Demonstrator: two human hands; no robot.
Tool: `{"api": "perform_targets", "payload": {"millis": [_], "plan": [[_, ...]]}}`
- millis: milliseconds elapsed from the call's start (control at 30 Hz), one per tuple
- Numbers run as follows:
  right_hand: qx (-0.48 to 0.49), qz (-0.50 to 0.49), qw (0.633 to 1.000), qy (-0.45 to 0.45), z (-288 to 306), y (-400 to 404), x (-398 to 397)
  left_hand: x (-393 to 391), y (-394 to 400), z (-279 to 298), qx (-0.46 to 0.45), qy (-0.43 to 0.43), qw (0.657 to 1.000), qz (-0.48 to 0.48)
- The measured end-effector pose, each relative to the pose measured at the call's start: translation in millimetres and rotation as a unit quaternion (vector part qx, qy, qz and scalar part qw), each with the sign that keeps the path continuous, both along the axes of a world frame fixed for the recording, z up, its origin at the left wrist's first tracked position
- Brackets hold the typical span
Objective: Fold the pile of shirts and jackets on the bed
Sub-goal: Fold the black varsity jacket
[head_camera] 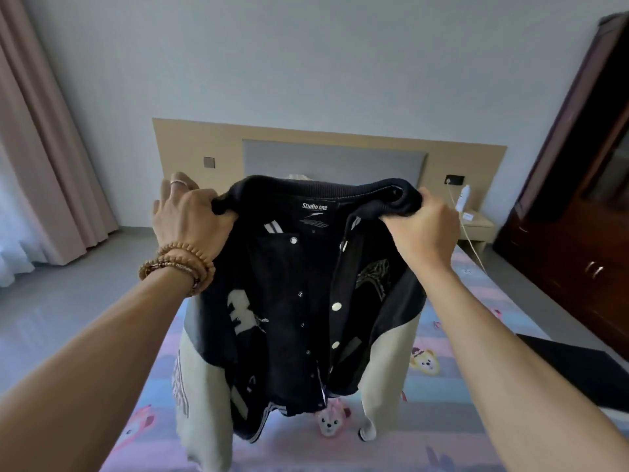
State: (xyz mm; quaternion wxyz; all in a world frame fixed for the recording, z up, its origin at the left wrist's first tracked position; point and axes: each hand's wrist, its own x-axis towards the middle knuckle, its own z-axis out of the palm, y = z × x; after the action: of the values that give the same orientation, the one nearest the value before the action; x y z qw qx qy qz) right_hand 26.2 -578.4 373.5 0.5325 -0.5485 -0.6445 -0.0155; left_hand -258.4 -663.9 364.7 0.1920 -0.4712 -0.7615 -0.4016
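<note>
A person stands at the foot edge of a bed [442, 434] covered by a pastel striped sheet printed with cartoon animals. Both arms reach forward and hold up a dark varsity jacket [292, 301] with cream sleeves. The left hand [190, 212], with a ring and bead bracelets at the wrist, pinches the left end of the ribbed collar; some fingers stretch out behind the cloth. The right hand [422, 219] is curled tight round the right end of the collar. The hands are well apart, level with each other, so the collar is stretched between them.

The jacket hangs straight down from the hands, its long axis vertical, inner label and snap front facing the person, front partly unfastened. The hem and both cuffs reach down near the sheet; whether they touch it cannot be told. Neither hand is nearer; the jacket is centred between them, above the middle of the bed.

The next move looks like lowering it flat onto the sheet, collar toward the headboard [340, 144].

At the bed's right edge lies a flat dark garment [578, 366]. No container is in view. A dark wooden wardrobe [578, 199] stands to the right, curtains [51, 148] to the left.
</note>
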Motion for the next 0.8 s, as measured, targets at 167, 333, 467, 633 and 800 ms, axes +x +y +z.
{"api": "perform_targets", "payload": {"millis": [167,333,467,633,800], "plan": [[0.029,-0.054,0.997,-0.050,30,21,-42,-27,35,12,0.034,-0.139,0.989,-0.025],[-0.110,-0.050,0.982,-0.146,2,105,-89,-62,104,-30,-0.083,-0.126,0.988,-0.016],[-0.238,-0.036,0.959,-0.152,-103,192,-120,-89,179,-123,-0.234,-0.114,0.965,0.005],[-0.359,-0.036,0.925,-0.120,-221,321,-159,-125,300,-235,-0.313,-0.109,0.943,0.016],[-0.525,0.106,0.844,-0.029,-316,395,-201,-153,380,-323,-0.347,-0.235,0.907,-0.041]]}}
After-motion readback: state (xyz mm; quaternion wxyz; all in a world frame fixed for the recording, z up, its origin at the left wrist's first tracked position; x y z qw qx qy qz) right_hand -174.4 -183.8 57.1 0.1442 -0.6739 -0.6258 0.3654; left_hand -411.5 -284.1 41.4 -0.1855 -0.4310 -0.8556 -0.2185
